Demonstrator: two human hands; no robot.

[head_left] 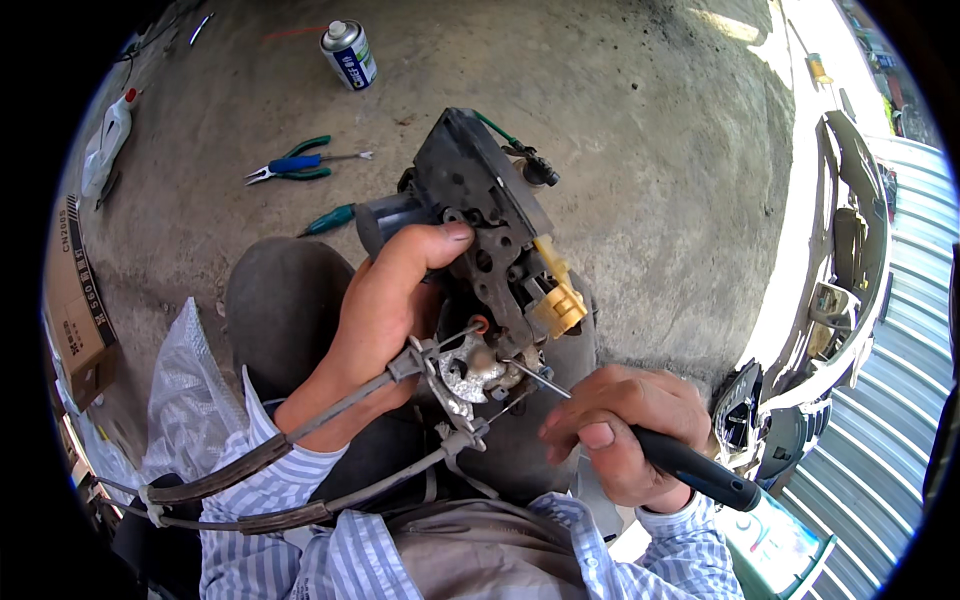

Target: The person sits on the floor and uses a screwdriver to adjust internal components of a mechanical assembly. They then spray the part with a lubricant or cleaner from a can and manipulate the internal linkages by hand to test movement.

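Note:
My left hand (pixel 385 315) grips a dark latch mechanism (pixel 455 160), thumb on its perforated metal plate (pixel 485 260). A yellow plastic part (pixel 560 310) sits on its right side; at the lower end is a silvery, whitish-coated metal piece (pixel 465 370). Two sheathed cables (pixel 350 405) run from that end down to the lower left over my forearm. My right hand (pixel 630 425) holds a screwdriver (pixel 700 470) with a black handle, its thin shaft tip against the lower metal end. The mechanism is held above my knees.
On the concrete floor (pixel 650 150) lie a spray can (pixel 349 60), pliers (pixel 295 170), a teal-handled tool (pixel 330 220) and a white bottle (pixel 105 150). A cardboard box (pixel 80 300) and white sack (pixel 185 390) are at left; a car panel (pixel 850 190) and corrugated sheet (pixel 870 420) at right.

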